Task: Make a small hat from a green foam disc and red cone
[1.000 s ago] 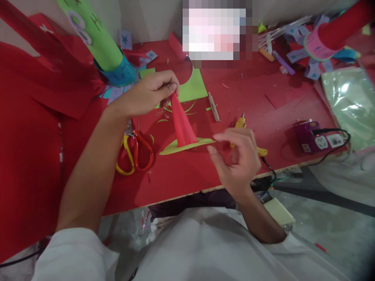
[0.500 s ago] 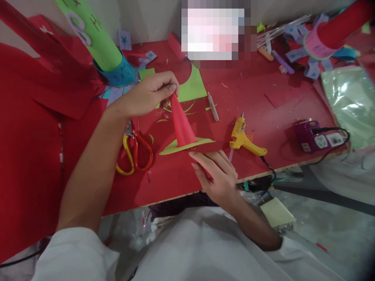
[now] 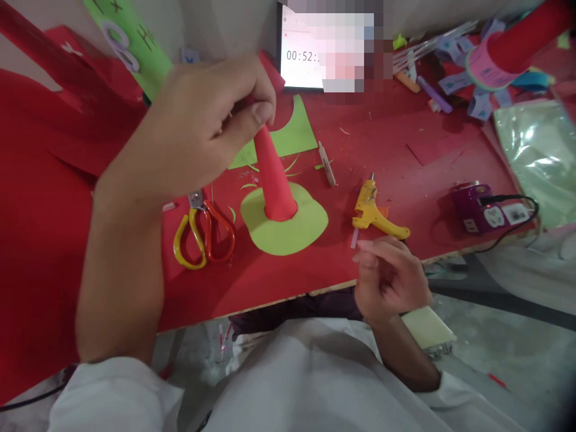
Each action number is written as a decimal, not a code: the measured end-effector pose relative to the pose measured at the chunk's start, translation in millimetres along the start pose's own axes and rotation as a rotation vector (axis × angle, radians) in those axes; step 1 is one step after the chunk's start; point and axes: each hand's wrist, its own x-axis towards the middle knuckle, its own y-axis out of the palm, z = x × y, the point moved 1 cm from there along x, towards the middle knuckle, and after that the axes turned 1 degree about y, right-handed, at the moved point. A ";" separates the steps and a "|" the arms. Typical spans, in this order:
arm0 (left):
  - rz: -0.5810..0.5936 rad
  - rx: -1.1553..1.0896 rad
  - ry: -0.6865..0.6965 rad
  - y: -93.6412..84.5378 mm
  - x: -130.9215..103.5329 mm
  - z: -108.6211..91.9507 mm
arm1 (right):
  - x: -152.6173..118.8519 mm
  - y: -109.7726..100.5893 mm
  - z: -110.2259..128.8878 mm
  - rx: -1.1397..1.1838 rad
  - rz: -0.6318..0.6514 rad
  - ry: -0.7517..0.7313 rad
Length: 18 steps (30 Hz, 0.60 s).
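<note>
My left hand pinches the tip of a red paper cone between thumb and fingers. The cone's wide end stands on a green rounded paper piece, which lies on the red table. My right hand is off the paper, near the table's front edge, with its fingers curled and thumb against the index finger. Whether anything small is between them I cannot make out. Just above it lies a yellow glue gun. Scissors with yellow and red handles lie left of the green piece.
A cut green sheet and a marker lie behind the cone. At the right are a purple box with a black cable and a clear plastic packet. A green tube leans at the back left.
The green piece, tilted before with my right fingers at its edge, now lies flat under the cone. My right hand has moved right and curled. My left hand has risen towards the camera.
</note>
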 end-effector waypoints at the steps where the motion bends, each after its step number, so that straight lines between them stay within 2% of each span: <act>1: 0.006 0.073 0.014 -2.1 -0.6 -5.8 | -0.5 -2.2 -1.7 -0.011 -0.021 0.014; 3: 0.063 0.199 0.055 -0.3 -0.8 -14.9 | -1.0 -6.0 -4.9 -0.015 -0.060 0.027; 5: 0.173 0.290 0.093 7.2 -0.7 -20.9 | -0.1 -8.9 -7.4 -0.013 -0.069 0.036; 8: 0.290 0.327 0.122 19.4 -1.8 -24.8 | 5.6 -8.8 -10.5 -0.052 0.015 0.047; 10: 0.292 0.286 0.142 24.0 -2.7 -25.8 | 11.4 -2.3 -13.1 -0.095 0.179 0.028; 13: 0.303 0.300 0.157 25.4 -2.5 -26.8 | 17.7 17.1 -18.1 -0.189 0.496 -0.043; 15: 0.337 0.380 0.157 24.4 -1.6 -27.9 | 19.1 32.2 -21.0 -0.288 0.637 -0.091; 18: 0.351 0.466 0.169 22.3 -0.7 -30.5 | 19.2 50.2 -23.4 -0.424 0.781 -0.127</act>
